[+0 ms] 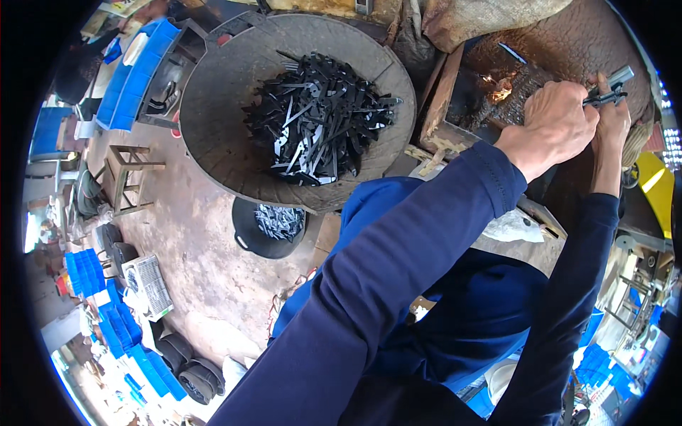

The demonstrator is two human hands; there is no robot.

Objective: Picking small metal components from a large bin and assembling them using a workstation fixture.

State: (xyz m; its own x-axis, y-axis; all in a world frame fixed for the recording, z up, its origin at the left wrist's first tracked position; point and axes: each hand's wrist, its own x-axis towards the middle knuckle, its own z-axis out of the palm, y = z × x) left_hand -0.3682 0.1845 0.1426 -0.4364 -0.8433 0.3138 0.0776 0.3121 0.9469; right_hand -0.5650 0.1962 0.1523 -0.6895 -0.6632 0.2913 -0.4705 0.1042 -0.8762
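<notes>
My left hand [558,121] reaches in at the upper right, its fingers curled closed. Just beyond it my right hand [612,128] is closed too, with one finger stretched upward. Between them a dark metal piece [605,98] is gripped, with a paler grey bar [622,77] sticking out past the fingertips. Its exact kind is partly hidden by the fingers. To the left of the hands, a shiny copper-coloured spot [500,89] shows on the wet brown surface of a wooden-sided trough [444,99]. A thin blue-white strip [512,53] lies farther back there.
A wide round grey pan [220,121] holds a heap of flat black metal parts [323,113]. Below it stands a black bucket [266,246] of silvery pieces. A wooden stool [131,177] and blue crates [135,78] are at the left. A yellow panel [653,192] stands at the right.
</notes>
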